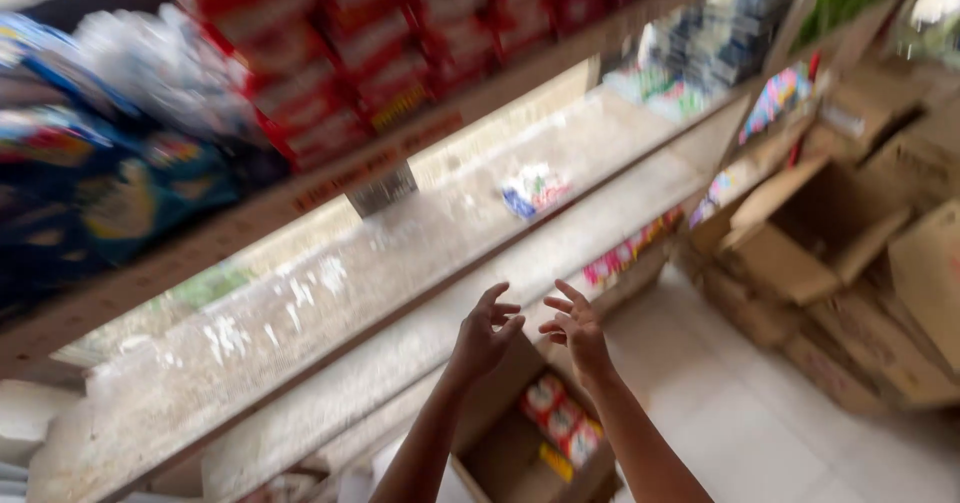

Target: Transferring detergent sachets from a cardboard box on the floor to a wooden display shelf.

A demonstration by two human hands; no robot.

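Head view, hands: the left hand (487, 331) and the right hand (575, 328) are both up in the air, close side by side but not touching. The fingers are spread and loose. Neither hand holds anything.

Head view, nearest thing: an open cardboard box (500, 453) sits on the floor, right under the hands, between the two arms.

Head view, what is in the box: a few red packs (560, 418) lie in a row at the far right side of the box, just under the right hand. The rest of the box looks bare.

Head view, which way the packs point: the row runs from up near the hands down toward the right arm, slanting. The picture is too blurry to tell which end of a pack is the top.

Head view, shelf in front: the wooden shelf (330, 293) just past the fingertips is almost bare. One small blue and white pack (533, 189) lies on it, farther off, above the right hand.

Head view, shelf above: red packs in stacks (380, 33) and blue bags (110, 183) fill it, high above and to the left of the hands.

Head view, how far along: I think the box is mostly unpacked. A few packs are left, and the shelf in front has lots of room.

Head view, to the right: more cardboard boxes (830, 233) are piled on the floor, well away from the right hand.
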